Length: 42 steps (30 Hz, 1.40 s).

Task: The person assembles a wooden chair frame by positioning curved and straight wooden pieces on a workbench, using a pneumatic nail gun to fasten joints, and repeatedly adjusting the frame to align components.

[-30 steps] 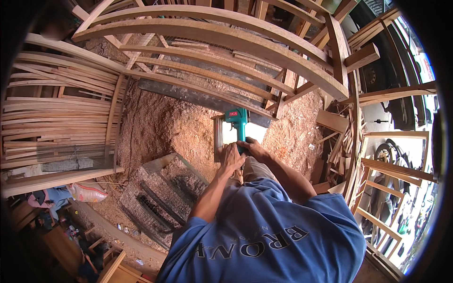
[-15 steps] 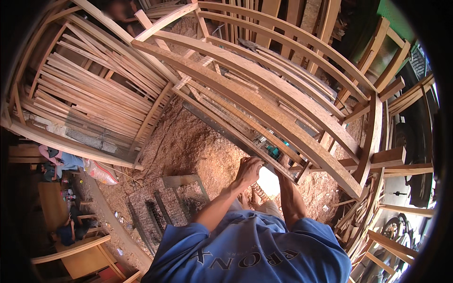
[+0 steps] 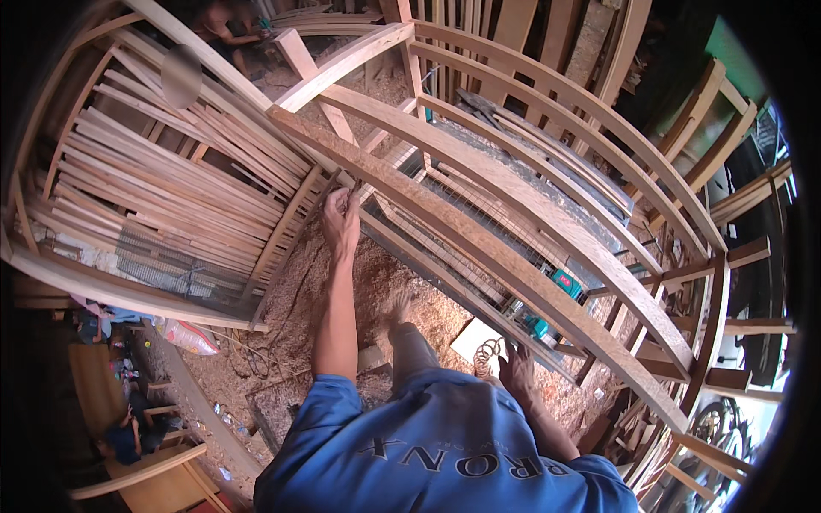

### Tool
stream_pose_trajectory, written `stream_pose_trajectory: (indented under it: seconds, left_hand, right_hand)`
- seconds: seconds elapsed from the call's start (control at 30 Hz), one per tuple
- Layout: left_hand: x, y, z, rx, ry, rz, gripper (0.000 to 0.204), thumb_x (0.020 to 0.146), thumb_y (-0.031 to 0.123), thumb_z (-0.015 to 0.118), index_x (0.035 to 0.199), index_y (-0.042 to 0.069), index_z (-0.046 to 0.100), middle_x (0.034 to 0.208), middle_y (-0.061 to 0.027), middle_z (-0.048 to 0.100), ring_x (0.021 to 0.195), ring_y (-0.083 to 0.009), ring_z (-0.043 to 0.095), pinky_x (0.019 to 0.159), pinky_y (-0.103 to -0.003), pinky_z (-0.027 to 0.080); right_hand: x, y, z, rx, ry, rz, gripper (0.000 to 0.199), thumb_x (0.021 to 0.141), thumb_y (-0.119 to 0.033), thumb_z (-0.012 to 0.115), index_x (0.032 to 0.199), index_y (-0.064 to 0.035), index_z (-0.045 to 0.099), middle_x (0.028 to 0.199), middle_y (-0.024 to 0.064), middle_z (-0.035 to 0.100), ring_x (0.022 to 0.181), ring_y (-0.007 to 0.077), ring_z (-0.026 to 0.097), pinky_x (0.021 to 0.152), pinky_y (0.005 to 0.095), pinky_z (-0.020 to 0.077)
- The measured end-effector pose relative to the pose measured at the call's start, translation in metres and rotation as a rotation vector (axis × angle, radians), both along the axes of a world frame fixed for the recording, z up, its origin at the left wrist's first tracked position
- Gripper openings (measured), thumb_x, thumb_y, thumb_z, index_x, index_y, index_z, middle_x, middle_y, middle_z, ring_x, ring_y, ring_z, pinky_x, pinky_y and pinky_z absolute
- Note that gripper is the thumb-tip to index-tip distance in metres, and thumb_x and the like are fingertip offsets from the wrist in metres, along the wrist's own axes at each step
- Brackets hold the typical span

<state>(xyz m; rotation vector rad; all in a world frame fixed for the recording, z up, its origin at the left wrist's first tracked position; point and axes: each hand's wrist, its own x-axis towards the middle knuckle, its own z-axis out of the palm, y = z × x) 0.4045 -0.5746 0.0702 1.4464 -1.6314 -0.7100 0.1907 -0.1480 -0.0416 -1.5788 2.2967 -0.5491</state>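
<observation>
A large curved wooden frame (image 3: 479, 167) stretches across in front of me, over a long low bench with a dark edge (image 3: 428, 278). My left hand (image 3: 340, 224) reaches to the far left end of the bench, below the frame's corner. Its fingers are curled closed; what they grip, if anything, is too small to make out. My right hand (image 3: 518, 374) is low beside the right end of the bench edge, fingers stretched out and apart. Near it lie a coiled hose (image 3: 487, 352) and a pale board (image 3: 466, 339). Two green tools (image 3: 537, 327) show beneath the frame.
At left, a second wooden frame (image 3: 128, 291) surrounds stacked wooden strips (image 3: 171, 167). Wood shavings (image 3: 299, 256) cover the ground. A sack (image 3: 190, 336) lies at lower left. A seated person (image 3: 128, 432) is beyond it, another person (image 3: 227, 26) at the top. Offcuts (image 3: 637, 427) are heaped at right.
My left hand has moved far to the left along the bench, away from my right hand. My right hand has come back from under the bench edge. One foot shows forward on the shavings.
</observation>
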Motion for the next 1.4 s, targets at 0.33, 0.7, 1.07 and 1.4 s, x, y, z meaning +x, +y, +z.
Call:
stream_pose_trajectory:
  seconds: [0.33,0.7,1.07,1.4]
  left_hand:
    - [0.0,-0.104,-0.047,0.271,0.022,-0.383,0.045,0.083,0.039,0.085,0.081,0.001,0.061,0.078,-0.0043,0.056,0.074,-0.017,0.055,0.07,-0.034,0.048]
    - [0.024,-0.139,-0.079,0.335,-0.057,-0.698,0.051,0.091,0.041,0.075,0.107,-0.008,0.07,0.108,-0.0195,0.073,0.095,-0.027,0.069,0.086,-0.039,0.054]
    - [0.016,-0.122,-0.05,0.106,-0.181,-0.782,0.038,0.087,0.027,0.076,0.111,-0.001,0.07,0.106,-0.022,0.073,0.092,-0.0407,0.071,0.081,-0.047,0.054]
    - [0.01,-0.114,-0.028,0.085,-0.347,-0.751,0.038,0.084,0.038,0.079,0.072,0.003,0.073,0.067,-0.0137,0.07,0.059,-0.0311,0.067,0.061,-0.043,0.05]
  right_hand:
    - [0.079,-0.139,0.125,-0.315,0.118,-0.471,0.035,0.091,-0.011,0.067,0.125,-0.005,0.063,0.121,0.0202,0.063,0.114,0.0358,0.058,0.094,0.0477,0.046]
    - [-0.008,-0.084,0.077,0.039,0.567,-0.753,0.05,0.099,-0.028,0.041,0.139,0.0012,0.051,0.141,0.0282,0.053,0.136,0.0423,0.045,0.116,0.0535,0.0269]
    - [-0.057,-0.172,0.025,0.104,0.418,-0.657,0.075,0.095,-0.069,0.047,0.158,-0.0322,0.031,0.167,0.0085,0.024,0.153,0.0395,0.022,0.116,0.0712,0.0162]
    - [-0.029,-0.227,0.032,0.285,0.162,-0.582,0.064,0.096,-0.063,0.046,0.14,-0.0172,0.054,0.143,0.0169,0.053,0.133,0.032,0.048,0.108,0.0467,0.0407]
